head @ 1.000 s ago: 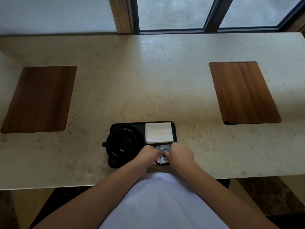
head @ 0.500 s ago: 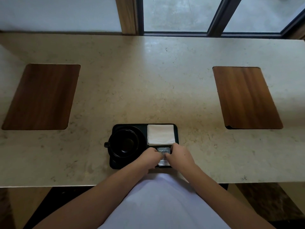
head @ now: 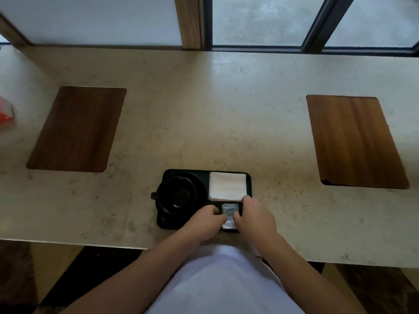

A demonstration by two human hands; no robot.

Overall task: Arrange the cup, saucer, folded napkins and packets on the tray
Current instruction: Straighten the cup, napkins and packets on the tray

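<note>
At the tray's [head: 205, 173] near right corner, the left hand [head: 205, 219] and right hand [head: 255, 217] pinch the packets [head: 230, 210] from either side, fingers curled in on the edges. Left of them the black cup [head: 176, 196] sits on its saucer [head: 200, 184]. Just beyond the packets lie the folded napkins [head: 227, 185].

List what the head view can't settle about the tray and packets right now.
- Packets: count and print unreadable; too small, and both hands flank and partly cover them.
- Left hand, right hand: the fingers curl under, so any grip on a packet is hidden.
- Tray: near right corner hidden by the right hand.
- Saucer: mostly hidden under the black cup.
- Red object: cut off by the left edge, blurred.
</note>
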